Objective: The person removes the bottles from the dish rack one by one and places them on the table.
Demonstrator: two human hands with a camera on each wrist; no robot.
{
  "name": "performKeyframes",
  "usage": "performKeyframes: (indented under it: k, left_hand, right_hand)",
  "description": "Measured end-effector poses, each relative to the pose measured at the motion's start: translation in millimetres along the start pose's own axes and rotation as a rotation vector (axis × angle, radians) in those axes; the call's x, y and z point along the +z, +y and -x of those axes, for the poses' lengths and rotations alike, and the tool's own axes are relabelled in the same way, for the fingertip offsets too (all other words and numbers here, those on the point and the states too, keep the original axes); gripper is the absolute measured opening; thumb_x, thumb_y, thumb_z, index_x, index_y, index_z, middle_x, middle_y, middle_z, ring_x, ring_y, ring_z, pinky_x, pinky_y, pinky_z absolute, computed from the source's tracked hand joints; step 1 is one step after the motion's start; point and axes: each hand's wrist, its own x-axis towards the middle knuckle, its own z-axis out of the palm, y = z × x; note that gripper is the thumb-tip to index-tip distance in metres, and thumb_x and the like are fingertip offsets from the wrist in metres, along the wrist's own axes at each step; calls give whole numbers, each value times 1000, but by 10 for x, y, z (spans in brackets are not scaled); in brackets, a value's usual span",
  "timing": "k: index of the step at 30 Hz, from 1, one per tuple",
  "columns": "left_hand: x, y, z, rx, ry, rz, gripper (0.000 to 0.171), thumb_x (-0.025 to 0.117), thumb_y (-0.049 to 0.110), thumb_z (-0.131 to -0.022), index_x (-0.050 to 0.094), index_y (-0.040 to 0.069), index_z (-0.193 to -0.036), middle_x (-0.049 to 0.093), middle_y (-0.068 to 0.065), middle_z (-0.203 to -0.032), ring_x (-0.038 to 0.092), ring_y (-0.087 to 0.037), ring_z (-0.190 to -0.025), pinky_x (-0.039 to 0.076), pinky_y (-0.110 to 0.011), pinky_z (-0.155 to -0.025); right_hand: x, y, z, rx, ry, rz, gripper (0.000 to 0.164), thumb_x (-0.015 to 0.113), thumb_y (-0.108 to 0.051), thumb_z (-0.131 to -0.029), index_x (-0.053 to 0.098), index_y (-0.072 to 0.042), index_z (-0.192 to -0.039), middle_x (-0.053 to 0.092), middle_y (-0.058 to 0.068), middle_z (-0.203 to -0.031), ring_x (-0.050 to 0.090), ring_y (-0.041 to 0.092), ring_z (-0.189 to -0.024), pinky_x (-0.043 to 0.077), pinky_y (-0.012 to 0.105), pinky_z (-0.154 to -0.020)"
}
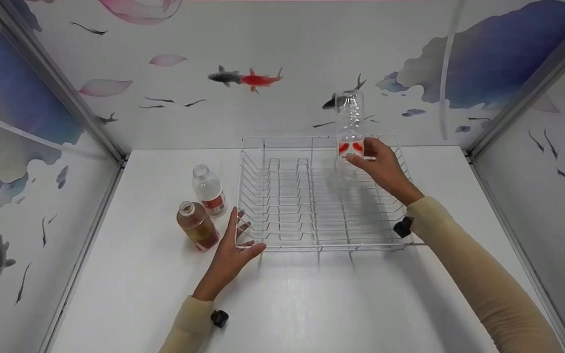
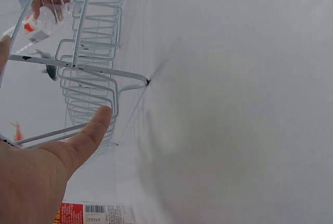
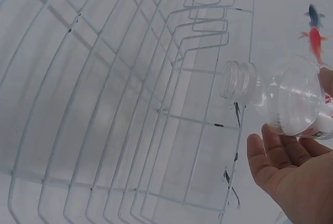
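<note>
My right hand [image 1: 383, 164] holds a clear plastic bottle [image 1: 350, 115] by its red-and-white label, over the back right of a white wire dish rack [image 1: 314, 196]. The bottle is neck down, and in the right wrist view its open mouth points toward the rack's wires. At the rack's front left corner, my left hand [image 1: 228, 257] grips the frame, thumb along the front and fingers at the left side. Beside that hand stand a second clear bottle [image 1: 209, 191] with a red label and a brownish bottle [image 1: 197, 228], both uncapped.
A white table [image 1: 287, 299] bears the rack and bottles. Walls [image 1: 302, 44] painted with fish and petals enclose it at the back and both sides. Raised wire dividers [image 1: 288, 201] run along the rack's left half.
</note>
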Motion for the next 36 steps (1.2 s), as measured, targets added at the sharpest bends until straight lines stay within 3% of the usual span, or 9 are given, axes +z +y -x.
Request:
performKeyframes:
  k: [10, 19, 22, 27, 36]
  left_hand:
    - [13, 23, 16, -17, -4, -1, 132, 93, 51, -88, 0, 30, -179, 19, -11, -183, 42, -41, -158, 55, -50, -115]
    - [11, 27, 13, -20, 3, 0, 133, 93, 51, -87, 0, 26, -179, 20, -10, -183, 41, -41, -159, 55, -50, -116]
    - [4, 23, 16, -11, 2, -3, 131, 93, 47, -90, 0, 25, -179, 19, -11, -183, 40, -41, -160, 55, -49, -116]
    - [1, 25, 16, -15, 4, -6, 129, 93, 44, -91, 0, 24, -179, 19, -12, -183, 40, -41, -160, 56, -49, -115]
    - [7, 43, 14, -25, 5, -11, 134, 93, 52, -87, 0, 26, -179, 18, -10, -184, 39, -42, -160, 55, -50, -114]
  right_hand:
    - [-121, 9, 314, -10, -28, 35, 67, 80, -38, -103, 55, -5, -156, 66, 10, -144, 63, 27, -132, 56, 44, -113]
    - [-204, -91, 546, -9, -43, 57, 69, 80, -38, -103, 54, -7, -158, 66, 9, -143, 63, 25, -130, 54, 21, -104]
    - [-222, -133, 589, -25, -44, 57, 68, 81, -36, -104, 53, -7, -159, 67, 9, -142, 64, 26, -130, 53, 18, -103]
    - [-248, -192, 649, -28, -46, 62, 68, 81, -36, -103, 54, -9, -159, 67, 8, -143, 64, 25, -130, 52, 17, -104]
    - [-333, -285, 783, -54, -48, 97, 68, 81, -35, -103, 53, -8, -160, 67, 11, -144, 64, 28, -130, 52, 15, -103]
